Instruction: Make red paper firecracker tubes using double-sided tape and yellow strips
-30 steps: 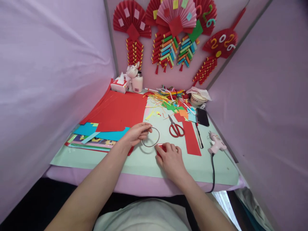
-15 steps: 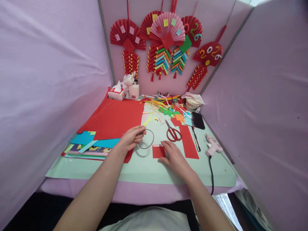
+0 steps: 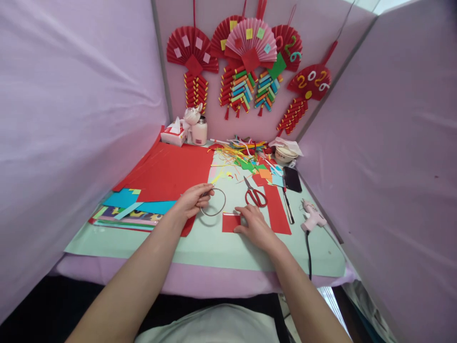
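My left hand [image 3: 192, 200] pinches the left side of a thin metal ring [image 3: 213, 202] that hangs just above the pale green mat [image 3: 214, 243]. My right hand [image 3: 254, 226] rests on the mat with its fingertips pressed on the right edge of a small red paper rectangle [image 3: 230, 222]. The ring is just behind and to the left of that red piece. Red-handled scissors [image 3: 254, 194] lie shut right behind my right hand.
Large red sheets [image 3: 171, 169] over blue and patterned paper fill the left side. A long red strip [image 3: 276, 207], a pen [image 3: 286, 202], a black phone [image 3: 292, 178], a pink glue gun [image 3: 312, 216] with its cord, and paper scraps [image 3: 246, 159] lie right. Purple partitions enclose the desk.
My right hand has come off the top of the small red rectangle, which now lies uncovered, and holds it by its right edge. The left hand keeps the ring.
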`<state>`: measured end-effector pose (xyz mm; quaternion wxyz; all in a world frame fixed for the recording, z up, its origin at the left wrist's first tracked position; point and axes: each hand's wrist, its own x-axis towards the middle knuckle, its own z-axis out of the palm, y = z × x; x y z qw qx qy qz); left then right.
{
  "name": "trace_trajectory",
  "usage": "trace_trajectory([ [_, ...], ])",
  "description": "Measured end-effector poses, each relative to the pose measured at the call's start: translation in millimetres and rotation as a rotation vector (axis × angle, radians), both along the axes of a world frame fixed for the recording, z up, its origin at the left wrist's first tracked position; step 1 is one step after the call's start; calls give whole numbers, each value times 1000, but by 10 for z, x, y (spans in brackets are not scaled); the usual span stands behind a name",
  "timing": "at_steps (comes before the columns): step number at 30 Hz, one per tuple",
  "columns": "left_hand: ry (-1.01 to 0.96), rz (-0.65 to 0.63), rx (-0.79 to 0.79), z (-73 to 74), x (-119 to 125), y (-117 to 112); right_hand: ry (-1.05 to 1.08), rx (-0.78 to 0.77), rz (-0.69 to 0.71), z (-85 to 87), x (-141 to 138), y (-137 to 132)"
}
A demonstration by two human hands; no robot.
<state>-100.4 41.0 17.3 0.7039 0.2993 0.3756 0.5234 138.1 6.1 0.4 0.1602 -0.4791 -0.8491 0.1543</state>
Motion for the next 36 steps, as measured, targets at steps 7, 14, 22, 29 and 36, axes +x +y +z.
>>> trace_trajectory([
  [7, 20, -5, 6, 19, 7, -12, 12, -80, -43, 94, -64, 35],
  [14, -15, -1, 29, 61, -9, -29, 319, -189, -101, 67, -139, 358],
  [22, -20, 20, 33, 32, -31, -9, 60, 27, -390, 299, -237, 1319],
  [29, -10, -25, 11, 0, 15, -5, -194, -44, -678, 159, 203, 1571],
  [36, -6, -26, 5, 0, 11, -19, -150, -28, -675, 70, 173, 1491],
])
